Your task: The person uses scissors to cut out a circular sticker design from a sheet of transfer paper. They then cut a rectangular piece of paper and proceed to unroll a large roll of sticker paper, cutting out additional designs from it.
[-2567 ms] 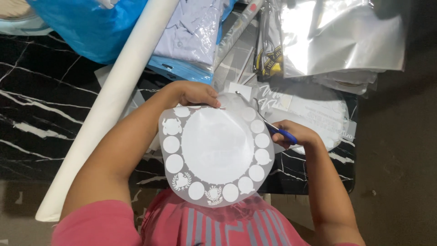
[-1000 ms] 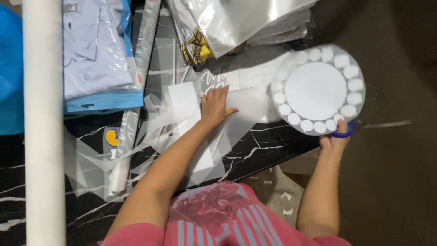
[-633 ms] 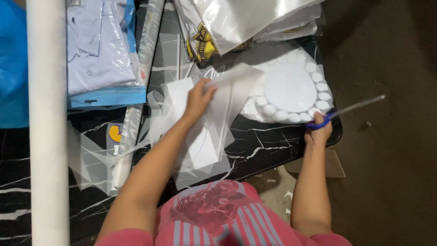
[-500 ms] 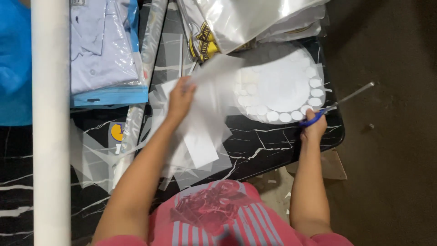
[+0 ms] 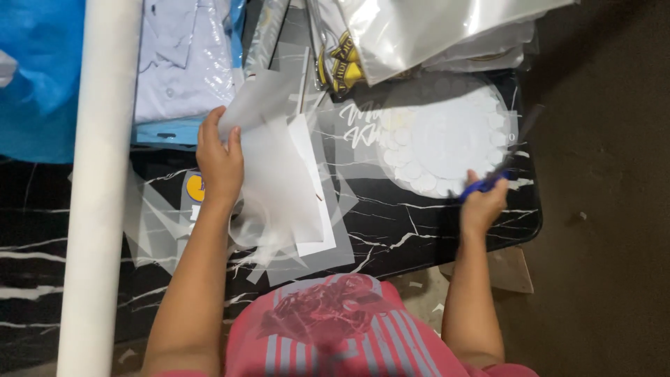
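Your left hand (image 5: 218, 162) pinches one translucent film sheet (image 5: 269, 167), fingers closed on its upper edge, lifting it off the loose offcuts beneath. Your right hand (image 5: 481, 202) is wrapped shut around one pair of blue-handled scissors (image 5: 497, 169), blades pointing away. One round white cutout (image 5: 447, 136) lies flat on the marble table (image 5: 433, 230), just beside the scissors.

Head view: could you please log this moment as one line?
left hand: holds film sheet | right hand: holds scissors | round sheet: on table
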